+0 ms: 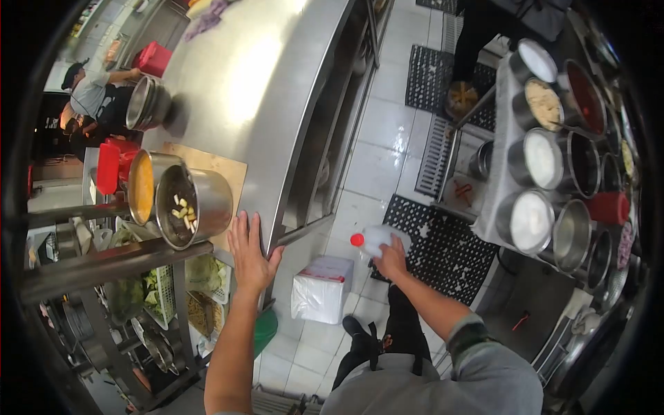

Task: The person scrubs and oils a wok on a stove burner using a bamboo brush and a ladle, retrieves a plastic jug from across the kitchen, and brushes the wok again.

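Left hand [250,257] rests open, fingers spread, on the counter's [270,152] corner, probably for balance, while right hand [391,259] curls round the red-capped jug [375,237], seemingly for firm hold, near the floor mat [443,242].

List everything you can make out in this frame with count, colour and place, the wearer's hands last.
Jug: one, whitish with red cap, near centre
Counter: one, silver, upper left
Orange-filled pot: one, silver, counter's near end
Pot with pale chunks: one, silver, beside it
Floor: one, white tiles, centre
Box: one, white, on the floor
Mats: several, black, on the floor
White-filled pots: three, silver, right side
Green bin: one, green, below the counter's corner
Left hand: one, bare, at the counter's corner
Right hand: one, bare, on the jug
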